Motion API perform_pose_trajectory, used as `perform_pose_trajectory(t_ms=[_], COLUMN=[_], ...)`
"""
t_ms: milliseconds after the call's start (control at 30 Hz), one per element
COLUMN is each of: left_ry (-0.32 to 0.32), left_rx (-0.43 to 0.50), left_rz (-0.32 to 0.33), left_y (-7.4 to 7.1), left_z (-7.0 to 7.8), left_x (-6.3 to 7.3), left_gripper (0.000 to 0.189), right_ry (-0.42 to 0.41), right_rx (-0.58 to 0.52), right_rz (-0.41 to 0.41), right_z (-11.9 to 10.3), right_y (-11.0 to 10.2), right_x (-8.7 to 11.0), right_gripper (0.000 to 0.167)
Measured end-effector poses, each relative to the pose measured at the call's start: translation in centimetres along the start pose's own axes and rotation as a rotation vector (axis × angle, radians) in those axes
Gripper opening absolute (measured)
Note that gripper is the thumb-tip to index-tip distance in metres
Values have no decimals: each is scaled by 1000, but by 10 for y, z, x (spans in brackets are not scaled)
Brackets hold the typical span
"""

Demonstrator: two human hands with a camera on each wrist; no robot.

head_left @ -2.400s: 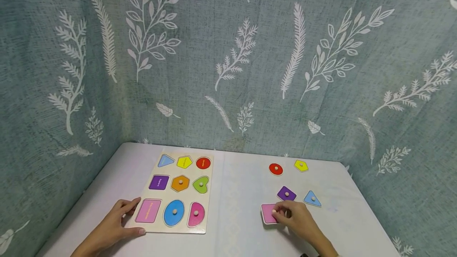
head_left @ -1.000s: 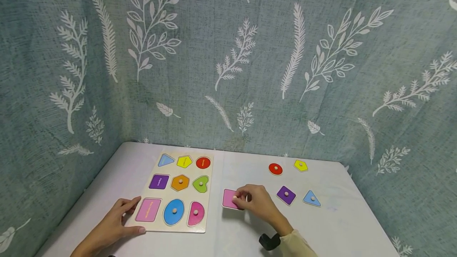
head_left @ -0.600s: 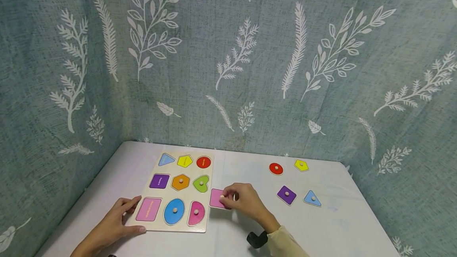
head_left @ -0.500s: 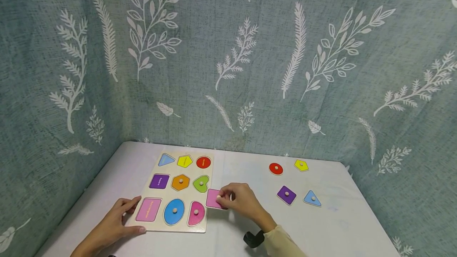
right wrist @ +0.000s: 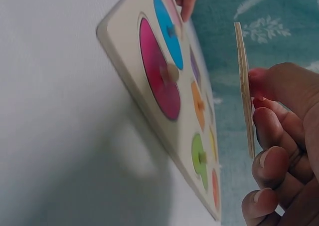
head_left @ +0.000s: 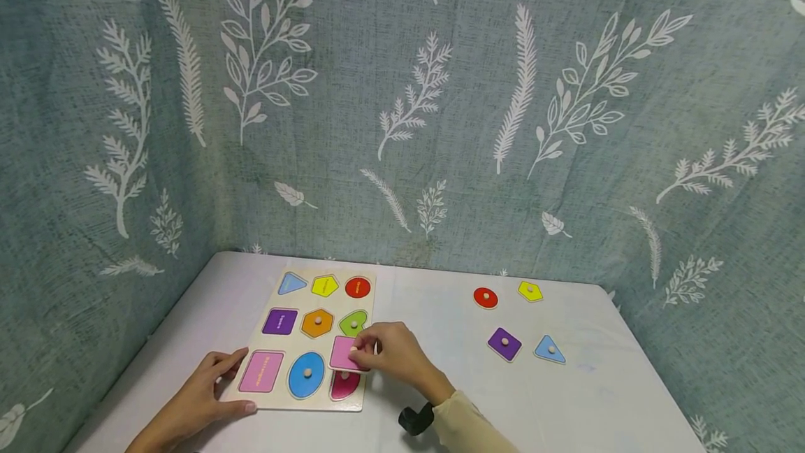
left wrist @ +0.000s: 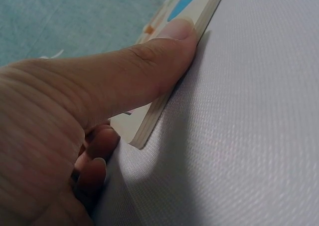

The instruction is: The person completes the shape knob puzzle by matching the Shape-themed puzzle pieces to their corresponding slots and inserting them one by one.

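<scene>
My right hand (head_left: pixel 393 351) pinches the small knob of a pink rectangular puzzle piece (head_left: pixel 342 351) and holds it raised over the right side of the puzzle board (head_left: pixel 295 400). In the right wrist view the piece (right wrist: pixel 244 86) shows edge-on, apart from the board. The piece overlaps the magenta half-circle (head_left: pixel 344 386) and the green heart (head_left: pixel 352 320) in the head view. My left hand (head_left: pixel 207 386) grips the board's near left corner, thumb along the near edge (left wrist: pixel 174 41), fingers at the left side. Beside them is the bare pink rectangle recess (head_left: pixel 260 371).
Knobbed pieces lie on the white table (head_left: pixel 434 299) at right: red circle (head_left: pixel 486 298), yellow pentagon (head_left: pixel 530 291), purple square (head_left: pixel 504 344), blue triangle (head_left: pixel 550 349). A blue oval (head_left: pixel 306 374) and orange hexagon (head_left: pixel 317 323) sit in the board. A patterned curtain (head_left: pixel 402 124) surrounds the table.
My right hand has picked up the pink rectangle piece from the right of the table and carried it left until it is over the board. My left hand stays at the board's corner.
</scene>
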State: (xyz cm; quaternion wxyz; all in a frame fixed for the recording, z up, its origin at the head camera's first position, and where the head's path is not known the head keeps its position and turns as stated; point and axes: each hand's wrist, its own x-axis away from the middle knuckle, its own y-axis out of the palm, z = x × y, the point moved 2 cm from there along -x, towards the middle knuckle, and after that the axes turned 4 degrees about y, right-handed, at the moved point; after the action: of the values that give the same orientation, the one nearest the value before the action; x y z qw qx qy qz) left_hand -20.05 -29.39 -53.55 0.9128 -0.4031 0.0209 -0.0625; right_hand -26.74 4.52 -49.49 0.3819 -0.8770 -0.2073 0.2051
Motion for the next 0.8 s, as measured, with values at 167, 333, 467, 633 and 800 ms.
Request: perform_pose_trajectory(t_ms=[167, 333, 467, 633, 800], left_ry=[-22, -38, -24, -2, 0], left_rx=[10, 10, 13, 0, -8], left_rz=[-3, 4, 1, -6, -2], left_y=[1, 2, 1, 2, 1], left_z=[-2, -3, -3, -2, -3], left_x=[1, 0, -2, -2, 0], left_gripper=[111, 115, 113, 110, 109], right_ry=[-2, 9, 14, 2, -17], right_rx=[14, 19, 20, 68, 122], right_rz=[-30, -48, -50, -63, -85], right_z=[-10, -19, -27, -37, -50], right_y=[14, 26, 36, 49, 60], right_x=[-7, -14, -20, -25, -31], right_gripper=[14, 15, 15, 16, 17])
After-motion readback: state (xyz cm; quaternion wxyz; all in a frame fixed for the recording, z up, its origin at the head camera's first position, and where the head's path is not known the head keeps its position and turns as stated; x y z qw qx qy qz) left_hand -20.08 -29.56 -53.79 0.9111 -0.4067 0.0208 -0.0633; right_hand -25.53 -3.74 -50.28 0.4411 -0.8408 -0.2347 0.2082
